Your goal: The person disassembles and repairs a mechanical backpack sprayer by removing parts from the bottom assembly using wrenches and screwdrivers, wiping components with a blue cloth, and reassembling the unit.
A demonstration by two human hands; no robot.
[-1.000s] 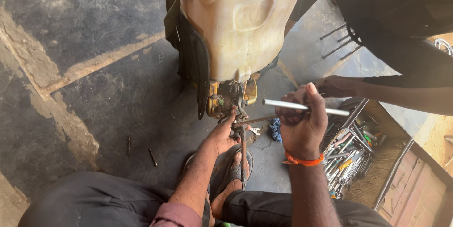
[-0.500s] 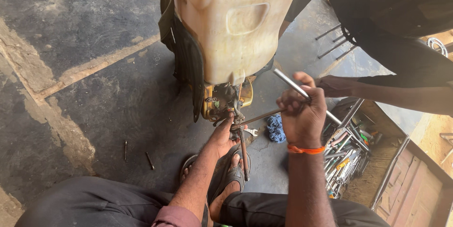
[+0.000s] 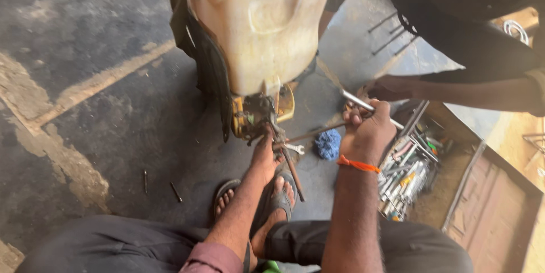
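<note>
- Since the earlier frame the right hand has swung its metal bar from level to slanting, and the view has shifted a little.
- A large cream plastic tank stands on the grey concrete floor, with a black strap down its left side.
- At the tank's foot sits a small yellow and metal fitting, which is the part being worked on.
- To the right, an open wooden toolbox holds many loose tools.
- Another person's hand rests just beyond the right hand.
- The right hand is closed in a fist round the shiny bar of a long, thin wrench that reaches to the fitting.
- The left hand is pressed against the fitting; I cannot tell how far its fingers are closed.
- Doing this well probably means steadying the fitting firmly and turning the bar smoothly.
- Room is tight on the right by the toolbox and the other hand; the floor to the left is open.
</note>
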